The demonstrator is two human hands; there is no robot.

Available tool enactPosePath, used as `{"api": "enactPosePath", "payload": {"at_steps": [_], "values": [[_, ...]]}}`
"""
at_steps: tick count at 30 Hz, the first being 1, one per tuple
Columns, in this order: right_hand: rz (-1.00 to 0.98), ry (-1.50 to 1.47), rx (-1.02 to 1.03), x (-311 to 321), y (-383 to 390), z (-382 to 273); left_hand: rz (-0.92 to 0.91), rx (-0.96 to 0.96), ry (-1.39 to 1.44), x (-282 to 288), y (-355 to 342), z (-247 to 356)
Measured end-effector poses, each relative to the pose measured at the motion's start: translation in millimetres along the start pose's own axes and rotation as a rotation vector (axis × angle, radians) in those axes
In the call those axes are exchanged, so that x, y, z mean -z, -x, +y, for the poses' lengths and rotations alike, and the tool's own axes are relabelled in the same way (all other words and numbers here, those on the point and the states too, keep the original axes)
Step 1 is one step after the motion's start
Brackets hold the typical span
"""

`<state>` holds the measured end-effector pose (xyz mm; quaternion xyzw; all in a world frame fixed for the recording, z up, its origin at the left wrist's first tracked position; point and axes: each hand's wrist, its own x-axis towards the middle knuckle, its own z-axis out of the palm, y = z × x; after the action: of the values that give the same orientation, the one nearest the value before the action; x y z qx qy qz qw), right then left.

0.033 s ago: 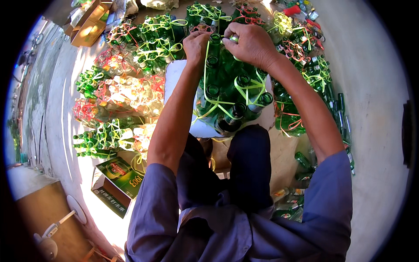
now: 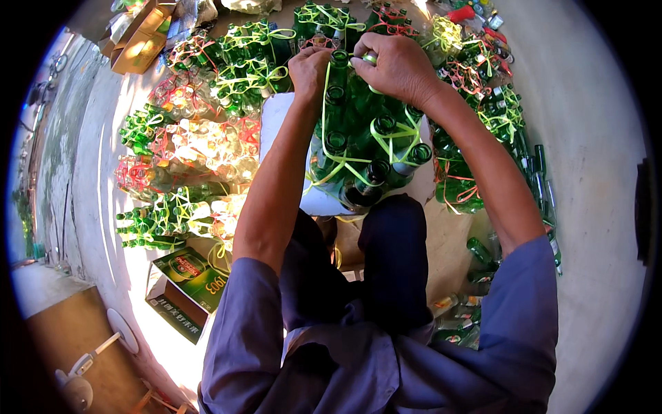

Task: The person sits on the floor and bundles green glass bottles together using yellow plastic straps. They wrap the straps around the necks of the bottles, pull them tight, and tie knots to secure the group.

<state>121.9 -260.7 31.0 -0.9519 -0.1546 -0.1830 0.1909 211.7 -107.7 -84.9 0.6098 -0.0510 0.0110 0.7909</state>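
A bundle of green glass bottles [image 2: 353,117] stands upright on a white board [image 2: 276,131] in front of my knees. Yellow-green plastic strap [image 2: 324,103] runs around and between the bottle necks. My left hand [image 2: 310,71] pinches the strap at the bundle's far left corner, beside a bottle neck. Across that neck, my right hand [image 2: 401,67] is closed with the thumb and forefinger together, also on the strap as far as I can see. A bottle mouth shows just under its fingers. The fingertips of both hands are partly hidden.
Tied bundles of green bottles [image 2: 252,76] and clear bottles [image 2: 207,148] surround the board on the left, far and right sides. Loose bottles [image 2: 479,252] lie at the right. An open green carton [image 2: 183,290] is at the lower left, and a cardboard box [image 2: 141,41] at the far left.
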Motion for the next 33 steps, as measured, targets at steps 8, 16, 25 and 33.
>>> {"api": "enactPosePath", "payload": {"at_steps": [8,16,25,33], "values": [[0.036,-0.039,-0.012,-2,0,-1,0.039,-0.019,-0.089,4,-5,-12],[-0.015,0.02,-0.075,2,-4,7,-0.21,0.045,0.032,2,-5,-15],[-0.286,-0.185,-0.094,32,-4,6,-0.228,0.309,0.223,2,7,2],[-0.481,-0.328,-0.221,49,-7,9,-0.25,0.373,0.239,-6,5,12]]}}
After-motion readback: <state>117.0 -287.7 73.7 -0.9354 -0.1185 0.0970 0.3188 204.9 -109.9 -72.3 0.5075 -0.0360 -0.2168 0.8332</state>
